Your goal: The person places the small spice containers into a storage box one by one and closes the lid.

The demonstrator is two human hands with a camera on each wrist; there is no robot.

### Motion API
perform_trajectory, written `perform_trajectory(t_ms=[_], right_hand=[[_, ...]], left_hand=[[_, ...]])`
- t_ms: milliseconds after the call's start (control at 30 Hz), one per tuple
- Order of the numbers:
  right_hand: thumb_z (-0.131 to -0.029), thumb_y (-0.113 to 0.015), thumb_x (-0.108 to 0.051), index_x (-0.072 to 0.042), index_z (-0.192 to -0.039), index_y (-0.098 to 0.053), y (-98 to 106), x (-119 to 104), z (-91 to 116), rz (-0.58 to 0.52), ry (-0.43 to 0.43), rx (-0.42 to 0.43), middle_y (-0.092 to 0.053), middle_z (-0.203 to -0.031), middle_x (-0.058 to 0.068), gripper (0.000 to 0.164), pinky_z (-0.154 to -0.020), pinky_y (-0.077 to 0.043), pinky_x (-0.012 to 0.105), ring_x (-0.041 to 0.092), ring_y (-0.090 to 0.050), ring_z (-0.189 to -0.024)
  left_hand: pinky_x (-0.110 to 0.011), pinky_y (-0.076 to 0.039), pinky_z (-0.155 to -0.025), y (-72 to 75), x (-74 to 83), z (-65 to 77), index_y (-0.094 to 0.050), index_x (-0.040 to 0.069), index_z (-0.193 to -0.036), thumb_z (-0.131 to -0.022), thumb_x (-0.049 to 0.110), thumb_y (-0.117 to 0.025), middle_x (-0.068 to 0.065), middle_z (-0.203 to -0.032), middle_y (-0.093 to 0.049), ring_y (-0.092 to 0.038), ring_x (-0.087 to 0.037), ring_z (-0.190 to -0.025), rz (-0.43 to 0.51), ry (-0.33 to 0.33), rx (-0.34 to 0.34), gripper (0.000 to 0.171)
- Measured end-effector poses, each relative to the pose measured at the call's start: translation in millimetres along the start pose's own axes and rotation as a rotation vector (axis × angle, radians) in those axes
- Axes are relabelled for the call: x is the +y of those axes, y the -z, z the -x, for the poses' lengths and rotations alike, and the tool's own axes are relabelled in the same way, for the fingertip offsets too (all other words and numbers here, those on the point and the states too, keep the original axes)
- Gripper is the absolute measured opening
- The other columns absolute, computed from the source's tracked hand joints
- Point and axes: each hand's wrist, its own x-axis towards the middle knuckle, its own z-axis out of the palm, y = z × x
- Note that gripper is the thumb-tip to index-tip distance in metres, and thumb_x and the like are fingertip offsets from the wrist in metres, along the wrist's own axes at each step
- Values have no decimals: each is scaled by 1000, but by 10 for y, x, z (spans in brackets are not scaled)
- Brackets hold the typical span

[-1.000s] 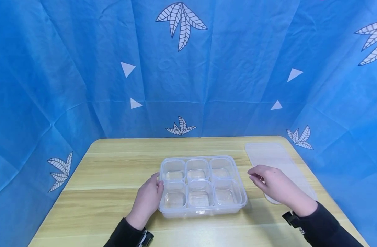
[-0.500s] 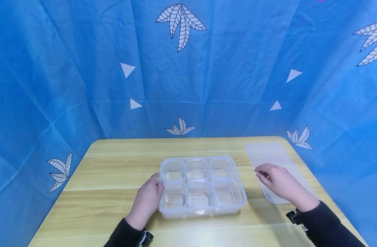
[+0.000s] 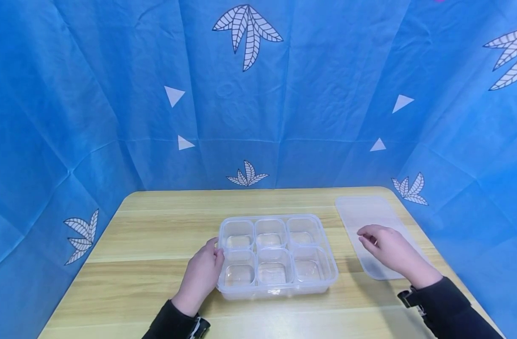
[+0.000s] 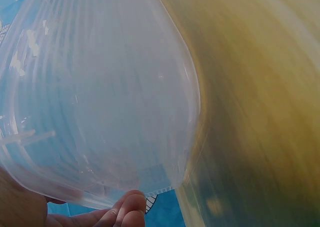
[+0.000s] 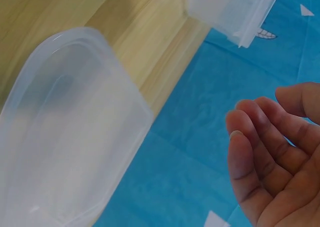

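Note:
A clear plastic storage box [image 3: 277, 288] sits on the table, with several small square tubs [image 3: 275, 266] in two rows inside it; the tubs hold nothing visible. My left hand [image 3: 202, 273] grips the box's left side, thumb at the rim. In the left wrist view the fingers [image 4: 131, 205] show at the edge of the translucent wall. Above the translucent lid [image 3: 364, 212], which lies flat at the right, hovers my right hand [image 3: 387, 247]. Its fingers are loosely bent with nothing between them, as the right wrist view confirms; it is apart from the lid [image 5: 75, 137].
The wood-grain table [image 3: 157, 235] reaches back to a blue curtain [image 3: 326, 94] printed with leaves and triangles, which also closes off both sides. Bare tabletop lies left of the box and between box and lid.
My right hand has moved to the right, away from the box and farther over the lid. The left hand, box and lid have stayed in place.

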Motion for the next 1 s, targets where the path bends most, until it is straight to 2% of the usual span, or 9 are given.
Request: perform_trajectory(t_ms=[333,667,1000], right_hand=[[-93,-67,-6,-3,-102,-72,-42,155,34,1,-56,-13,-69,-87,-1,11,-71,-54,40,15,-64,-77],[-93,-66,-6,2,-104,-71,-87,353,83,-1,-114,-33,-69,-86,2,15,-72,-53,43,20,-64,-77],[-91,-65,-4,7,-103,-70,-140,560,117,-5,-173,-39,-69,-94,16,17,-74,-54,49,27,-64,-79]], left_hand=[[-42,-58,-73,1,-1,-1,-51,-11,-136,-101,15,-54,-19,-104,-68,-66,-24,-84,5,-2,-3,44],[-41,-56,-71,-8,-21,-8,-52,-12,-134,-101,14,-55,-16,-99,-68,-64,-22,-80,-7,-20,11,42],[-40,-57,-70,-8,-15,-6,-52,-11,-135,-101,15,-54,-16,-100,-68,-64,-22,-81,2,-11,-1,43]])
